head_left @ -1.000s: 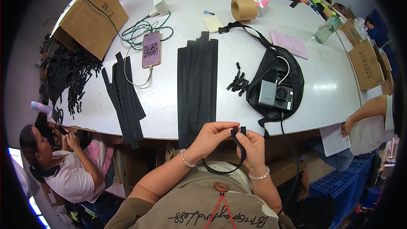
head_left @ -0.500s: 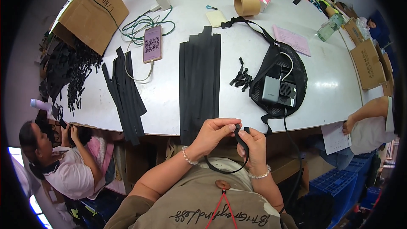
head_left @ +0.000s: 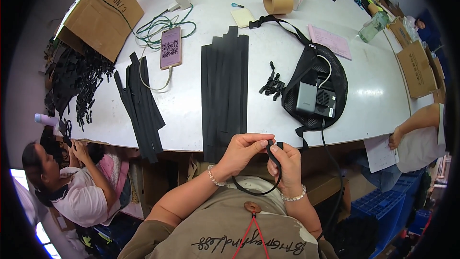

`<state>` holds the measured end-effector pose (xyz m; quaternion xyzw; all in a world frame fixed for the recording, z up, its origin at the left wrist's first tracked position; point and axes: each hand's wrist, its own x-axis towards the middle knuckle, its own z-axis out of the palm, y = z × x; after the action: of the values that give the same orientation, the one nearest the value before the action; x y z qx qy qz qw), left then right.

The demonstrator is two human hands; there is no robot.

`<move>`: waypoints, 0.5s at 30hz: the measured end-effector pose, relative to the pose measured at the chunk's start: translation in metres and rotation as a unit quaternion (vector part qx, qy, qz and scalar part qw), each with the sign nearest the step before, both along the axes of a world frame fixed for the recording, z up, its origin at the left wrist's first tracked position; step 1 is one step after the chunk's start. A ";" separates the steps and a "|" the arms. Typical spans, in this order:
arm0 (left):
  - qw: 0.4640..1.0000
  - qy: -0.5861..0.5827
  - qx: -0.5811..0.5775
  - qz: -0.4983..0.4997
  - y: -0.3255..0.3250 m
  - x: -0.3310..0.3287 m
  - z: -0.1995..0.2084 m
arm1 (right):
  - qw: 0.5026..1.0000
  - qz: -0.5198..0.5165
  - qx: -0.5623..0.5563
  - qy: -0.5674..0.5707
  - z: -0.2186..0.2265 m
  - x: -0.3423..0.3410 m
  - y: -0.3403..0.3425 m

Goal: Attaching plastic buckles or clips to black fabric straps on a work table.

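A narrow black strap [head_left: 256, 194] hangs in a loop below my two hands, in front of my chest. My left hand [head_left: 243, 153] pinches one part of it between thumb and index finger. Close beside it, my right hand [head_left: 286, 162] is closed around the other end, and a short black tip sticks out above its fingers. Both hands meet just off the table's near edge. Beyond them lies a stack of flat black strips [head_left: 224, 86]. Several small black cord pulls [head_left: 273, 85] lie to its right, next to a black mesh bag [head_left: 337, 79] holding a grey power bank [head_left: 306, 99].
Further left are loose black strips [head_left: 139, 108], a phone [head_left: 171, 48] on a cable and a tipped cardboard box [head_left: 103, 17] with black pieces below. A tape roll [head_left: 278, 2], pink paper pad [head_left: 329, 41] and bottle [head_left: 373, 27] stand farther off. People sit at left [head_left: 84, 187] and right [head_left: 417, 136].
My hands and the strap stay nearly in place. The person at the left has shifted their hands slightly; the whole view has drifted a little.
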<state>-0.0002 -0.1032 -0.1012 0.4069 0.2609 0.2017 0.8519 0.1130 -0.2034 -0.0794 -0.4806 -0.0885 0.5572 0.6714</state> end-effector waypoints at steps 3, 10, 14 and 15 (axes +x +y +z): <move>1.000 -0.003 0.014 0.008 -0.001 0.000 0.000 | 1.000 -0.001 -0.007 -0.010 0.001 -0.001 0.000; 0.994 0.007 0.111 0.011 -0.001 -0.001 0.001 | 1.000 -0.003 -0.004 -0.001 0.001 -0.003 -0.001; 0.993 0.003 0.115 0.025 -0.003 0.000 0.005 | 1.000 -0.002 -0.006 0.004 0.003 -0.003 0.000; 0.992 0.006 0.120 0.025 -0.003 -0.001 0.006 | 1.000 0.000 -0.004 0.011 0.003 -0.003 0.000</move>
<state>-0.0011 -0.1059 -0.0957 0.5007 0.2501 0.2499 0.7902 0.1100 -0.2035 -0.0764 -0.4769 -0.0792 0.5626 0.6706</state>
